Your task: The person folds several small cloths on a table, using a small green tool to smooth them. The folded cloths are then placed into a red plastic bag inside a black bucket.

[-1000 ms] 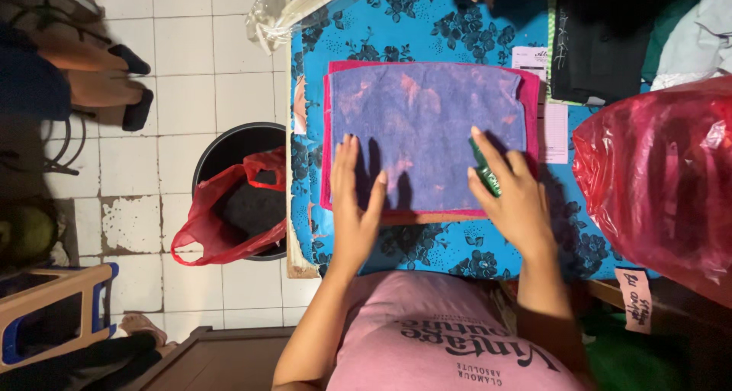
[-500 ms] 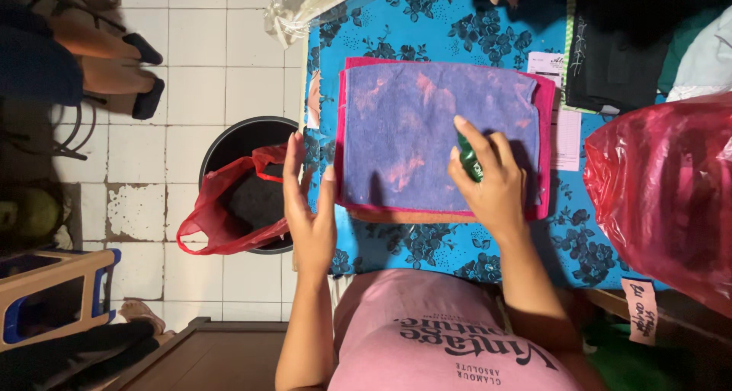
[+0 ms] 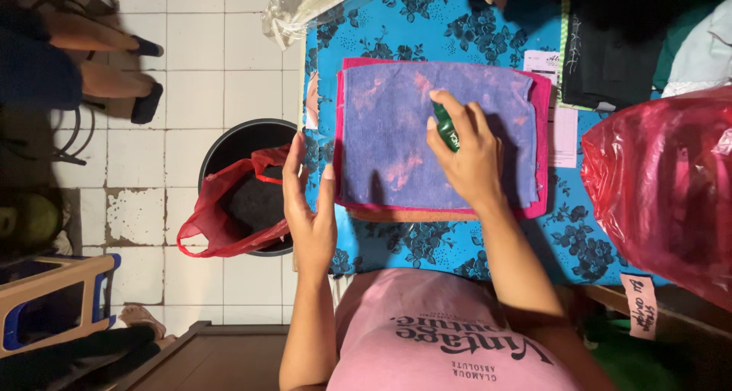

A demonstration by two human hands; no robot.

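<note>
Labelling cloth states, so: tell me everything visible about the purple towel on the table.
The purple towel looks like soft terry, blue-purple with faded pink blotches. It lies flat and folded into a rectangle, on top of a pink cloth whose edges show around it, on the blue flowered tablecloth. The right hand, holding a small green object, rests on it; the left hand is at its left edge.

Towel (image 3: 412,139): matt purple terry cloth, rough nap, faded pink blotches. Small bottle (image 3: 446,128): glossy green plastic. Bag (image 3: 663,185) at 3 o'clock: shiny, crinkled red plastic film. Surface (image 3: 396,25): smooth printed floral cloth.
</note>
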